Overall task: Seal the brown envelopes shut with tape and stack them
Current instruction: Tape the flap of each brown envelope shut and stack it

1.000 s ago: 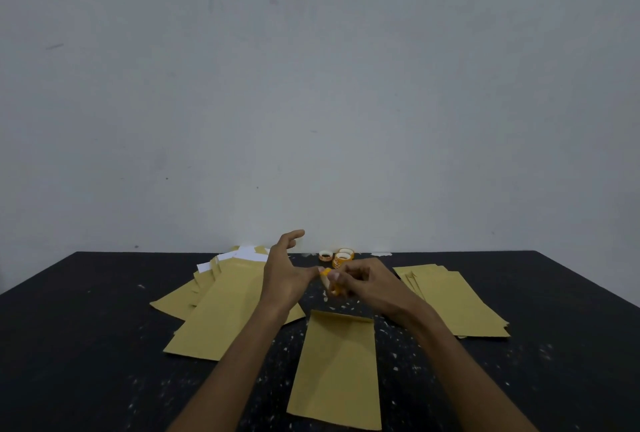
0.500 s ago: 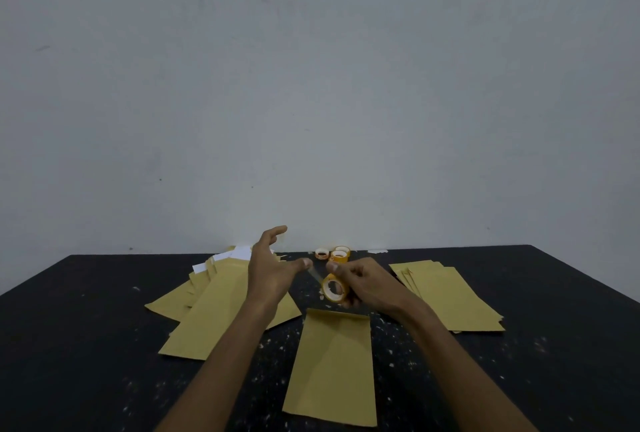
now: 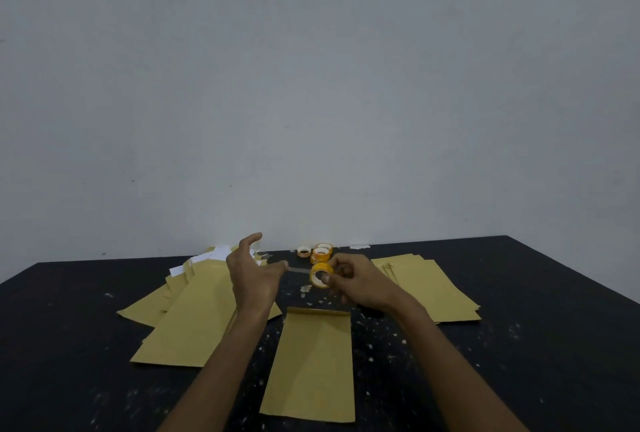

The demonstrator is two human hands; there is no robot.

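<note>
While right hand (image 3: 360, 284) curls round tape roll (image 3: 321, 275), left hand (image 3: 252, 275) pinches its strip (image 3: 299, 269), other fingers (image 3: 251, 240) spread

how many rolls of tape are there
4. One tape roll is held in the right hand, its strip pinched by the left hand. Three stand behind it by the wall: left roll, middle roll, back roll. Another may hide beneath the middle one.

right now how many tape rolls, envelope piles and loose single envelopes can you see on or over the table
tape rolls: 4 in view, one held in the right hand, three at the back of the table
envelope piles: 2
single envelope: 1
total: 7
</note>
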